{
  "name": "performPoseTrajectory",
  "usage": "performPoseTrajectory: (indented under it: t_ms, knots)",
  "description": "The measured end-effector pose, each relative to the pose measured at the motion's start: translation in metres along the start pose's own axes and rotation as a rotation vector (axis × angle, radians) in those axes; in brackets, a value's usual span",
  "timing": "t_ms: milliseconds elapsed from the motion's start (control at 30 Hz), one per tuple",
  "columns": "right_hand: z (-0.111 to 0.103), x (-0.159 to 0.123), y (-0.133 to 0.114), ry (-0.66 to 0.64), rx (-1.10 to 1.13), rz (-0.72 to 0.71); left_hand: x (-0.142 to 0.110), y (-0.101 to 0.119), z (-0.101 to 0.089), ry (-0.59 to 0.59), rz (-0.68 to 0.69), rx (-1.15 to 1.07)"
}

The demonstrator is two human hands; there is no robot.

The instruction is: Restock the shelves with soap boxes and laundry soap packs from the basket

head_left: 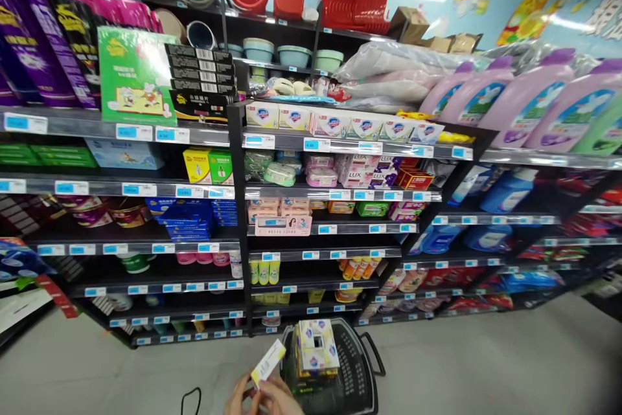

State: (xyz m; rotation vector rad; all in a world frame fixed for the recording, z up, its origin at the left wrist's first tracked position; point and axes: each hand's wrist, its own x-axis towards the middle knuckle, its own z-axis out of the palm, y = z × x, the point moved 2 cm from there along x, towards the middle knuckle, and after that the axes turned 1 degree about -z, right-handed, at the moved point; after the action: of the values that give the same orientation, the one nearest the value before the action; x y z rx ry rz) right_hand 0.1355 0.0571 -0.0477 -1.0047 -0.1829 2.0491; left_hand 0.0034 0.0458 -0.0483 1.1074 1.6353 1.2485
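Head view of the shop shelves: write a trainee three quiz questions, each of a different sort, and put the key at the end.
1. Multiple choice: the left hand and right hand are on
a) a plastic basin
b) a white-and-yellow soap carton
c) a hanger
2. True or false: the stacked soap cartons sit inside the black shopping basket.
3. Fill in: the lilac jugs at the upper right have ____ caps.

Key: 1 b; 2 true; 3 purple.

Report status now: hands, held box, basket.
Left hand, right hand both on white-and-yellow box. Stacked boxes inside basket. No obstruction seen at the hands.
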Motion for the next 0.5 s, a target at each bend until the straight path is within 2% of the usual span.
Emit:
performPoseTrajectory:
  t_ms: [67, 167, 300, 400, 500]
  knots:
    - [0.005, -0.006, 0.001, -0.013, -0.037, -0.022, -0.001, 0.002, -0.008, 0.025, -0.045, -0.02]
    - [0.006, -0.014, -0.007, -0.017, -0.157, -0.114, -0.003, 0.01, -0.009, 0.047, -0.136, -0.086]
    - [-0.009, -0.016, -0.027, 0.104, -0.228, -0.246, -0.003, 0.012, 0.001, 0.035, -0.321, -0.307]
    - [-0.02, -0.016, -0.043, 0.084, -0.3, -0.313, -0.003, 0.009, 0.006, 0.018, -0.41, -0.39]
    - [-0.029, -0.018, -0.05, 0.059, -0.332, -0.324, -0.002, 0.007, 0.01, -0.027, -0.422, -0.401]
